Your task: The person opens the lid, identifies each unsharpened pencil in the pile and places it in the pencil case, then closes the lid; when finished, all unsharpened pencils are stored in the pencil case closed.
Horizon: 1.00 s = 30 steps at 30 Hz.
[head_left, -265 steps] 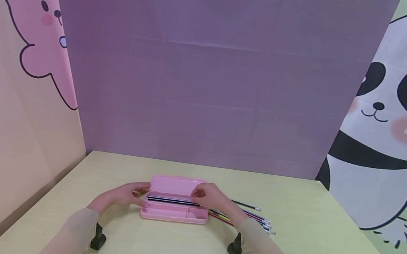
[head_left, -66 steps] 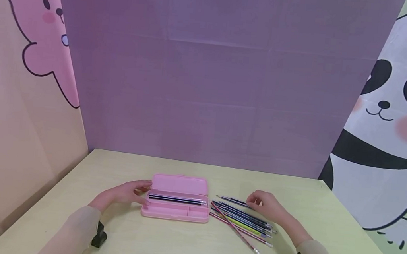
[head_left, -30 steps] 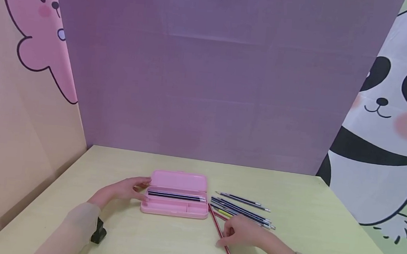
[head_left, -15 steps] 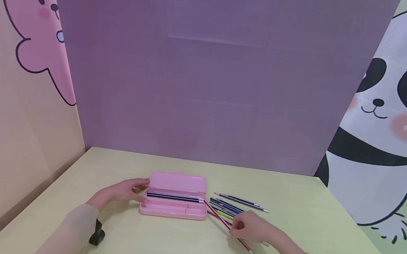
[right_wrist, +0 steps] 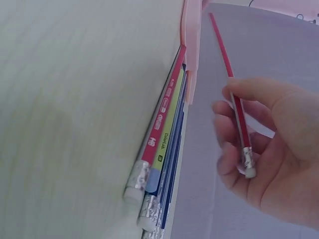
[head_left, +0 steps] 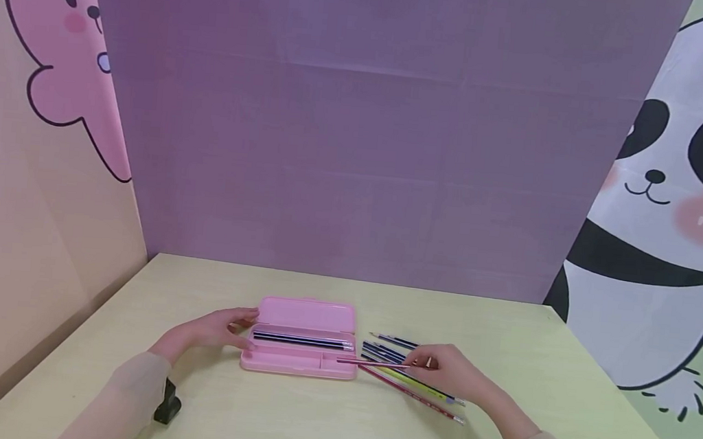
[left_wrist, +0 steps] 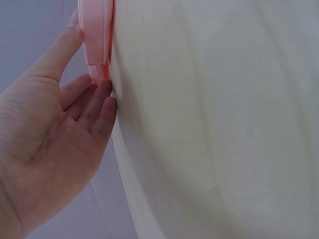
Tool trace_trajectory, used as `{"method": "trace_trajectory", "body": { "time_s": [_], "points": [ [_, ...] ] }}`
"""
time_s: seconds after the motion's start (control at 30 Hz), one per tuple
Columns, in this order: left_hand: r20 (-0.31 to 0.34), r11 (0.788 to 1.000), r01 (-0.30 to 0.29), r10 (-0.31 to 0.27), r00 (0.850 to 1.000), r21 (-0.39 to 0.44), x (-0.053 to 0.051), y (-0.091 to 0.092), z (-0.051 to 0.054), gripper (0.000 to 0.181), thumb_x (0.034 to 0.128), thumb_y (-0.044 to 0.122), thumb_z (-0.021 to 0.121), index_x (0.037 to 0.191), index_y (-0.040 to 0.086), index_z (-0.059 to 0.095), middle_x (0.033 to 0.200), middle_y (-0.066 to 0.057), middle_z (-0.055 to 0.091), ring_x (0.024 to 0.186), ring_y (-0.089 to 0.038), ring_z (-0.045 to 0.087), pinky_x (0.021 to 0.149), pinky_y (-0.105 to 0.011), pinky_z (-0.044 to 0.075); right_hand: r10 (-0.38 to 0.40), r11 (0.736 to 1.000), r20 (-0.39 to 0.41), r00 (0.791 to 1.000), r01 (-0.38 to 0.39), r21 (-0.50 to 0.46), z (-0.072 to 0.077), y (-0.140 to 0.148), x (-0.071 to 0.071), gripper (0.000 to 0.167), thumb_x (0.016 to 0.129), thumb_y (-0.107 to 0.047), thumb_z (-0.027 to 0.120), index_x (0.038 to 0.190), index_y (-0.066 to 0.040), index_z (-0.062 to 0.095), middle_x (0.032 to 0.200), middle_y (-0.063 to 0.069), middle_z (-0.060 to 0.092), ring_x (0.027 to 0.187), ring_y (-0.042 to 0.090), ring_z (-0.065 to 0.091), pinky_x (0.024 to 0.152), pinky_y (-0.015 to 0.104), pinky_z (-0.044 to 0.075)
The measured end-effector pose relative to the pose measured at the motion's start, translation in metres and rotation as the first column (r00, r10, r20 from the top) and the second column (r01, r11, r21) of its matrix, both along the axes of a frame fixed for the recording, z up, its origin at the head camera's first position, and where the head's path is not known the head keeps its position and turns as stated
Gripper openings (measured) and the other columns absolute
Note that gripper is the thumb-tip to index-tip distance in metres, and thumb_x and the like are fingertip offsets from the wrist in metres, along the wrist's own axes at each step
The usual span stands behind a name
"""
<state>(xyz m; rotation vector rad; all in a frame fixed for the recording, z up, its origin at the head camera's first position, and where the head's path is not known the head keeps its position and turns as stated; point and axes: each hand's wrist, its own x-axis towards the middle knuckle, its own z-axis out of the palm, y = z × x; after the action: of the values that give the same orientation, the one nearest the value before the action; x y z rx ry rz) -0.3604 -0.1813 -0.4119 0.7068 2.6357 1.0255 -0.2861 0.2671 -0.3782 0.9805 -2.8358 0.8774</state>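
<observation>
1. Your right hand [head_left: 447, 373] pinches a red pencil [head_left: 372, 364] between thumb and fingers near its eraser end; the palm side looks loosely curved in the right wrist view.
2. That red pencil is lifted off the worktop [head_left: 286, 414], pointing toward the worktop's left edge, its far end above the small front compartment at the right of the pink pencil case [head_left: 281, 361].
3. Your left hand [head_left: 219, 327] is spread about the case's left end, thumb on the case body, fingers extended beside the lid [head_left: 307, 314], with no grip closed round anything.
4. The case lies open, its lid toward the worktop's back edge. Dark pencils [head_left: 292, 341] lie side by side in its rear compartment, eraser ends to the right.
5. Mind the loose pencils between the case and the worktop's right edge, partly below your right hand: dark blue pencils [head_left: 378, 350], a yellow pencil [head_left: 431, 390], and, nearest you, a second red pencil [right_wrist: 158, 119] with white lettering. Their eraser ends fan away from the case; you cannot tell whether the near tips touch it.
6. Part of this group is hidden behind your right hand, so a full count cannot be read.
7. Beyond the back edge hangs a purple backdrop [head_left: 357, 144], with a cartoon panda [head_left: 687, 204] on the right wall.
</observation>
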Motion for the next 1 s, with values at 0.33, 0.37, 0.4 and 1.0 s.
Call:
{"method": "trace_trajectory", "body": {
  "time_s": [0.33, 0.37, 0.4, 1.0],
  "points": [
    [0.007, 1.000, -0.026, 0.026, 1.000, -0.014, 0.000, 0.001, 0.000, 0.083, 0.0791, 0.035, 0.074, 0.145, 0.004, 0.033, 0.143, -0.017, 0.042, 0.127, -0.037, 0.043, 0.106, -0.052, 0.037, -0.103, 0.995, -0.044, 0.994, 0.104, 0.010, 0.000, -0.008, -0.010, 0.013, 0.089, -0.019, 0.064, 0.099, -0.012, 0.069, 0.087, -0.004, 0.065, 0.068, 0.002, 0.048, 0.059, 0.018, 0.046],
    [0.009, 1.000, -0.026, 0.026, 1.000, -0.012, 0.000, 0.001, 0.001, 0.083, 0.0792, 0.035, 0.074, 0.145, 0.004, 0.033, 0.143, -0.017, 0.042, 0.127, -0.037, 0.043, 0.106, -0.052, 0.037, -0.110, 0.994, -0.053, 0.992, 0.111, 0.014, 0.000, -0.010, -0.011, 0.012, 0.089, -0.018, 0.064, 0.098, -0.012, 0.069, 0.089, -0.003, 0.065, 0.070, 0.004, 0.049, 0.061, 0.018, 0.046],
    [0.010, 1.000, -0.025, 0.025, 1.000, -0.012, 0.000, 0.001, 0.000, 0.083, 0.0792, 0.035, 0.074, 0.145, 0.004, 0.033, 0.144, -0.017, 0.042, 0.127, -0.037, 0.043, 0.106, -0.052, 0.037, -0.113, 0.993, -0.062, 0.992, 0.114, 0.013, 0.000, -0.012, -0.012, 0.011, 0.088, -0.017, 0.065, 0.098, -0.011, 0.068, 0.089, -0.003, 0.064, 0.071, 0.005, 0.049, 0.062, 0.018, 0.046],
    [0.000, 1.000, 0.018, -0.018, 1.000, 0.011, -0.002, 0.000, -0.001, 0.082, 0.0806, 0.033, 0.073, 0.144, 0.000, 0.033, 0.143, -0.021, 0.041, 0.126, -0.038, 0.044, 0.106, -0.051, 0.037, -0.047, 0.998, -0.123, 0.991, 0.043, -0.037, 0.004, -0.054, -0.027, 0.007, 0.088, -0.010, 0.064, 0.093, -0.005, 0.066, 0.081, -0.002, 0.058, 0.069, 0.005, 0.046, 0.061, 0.018, 0.045]
  ]
}}
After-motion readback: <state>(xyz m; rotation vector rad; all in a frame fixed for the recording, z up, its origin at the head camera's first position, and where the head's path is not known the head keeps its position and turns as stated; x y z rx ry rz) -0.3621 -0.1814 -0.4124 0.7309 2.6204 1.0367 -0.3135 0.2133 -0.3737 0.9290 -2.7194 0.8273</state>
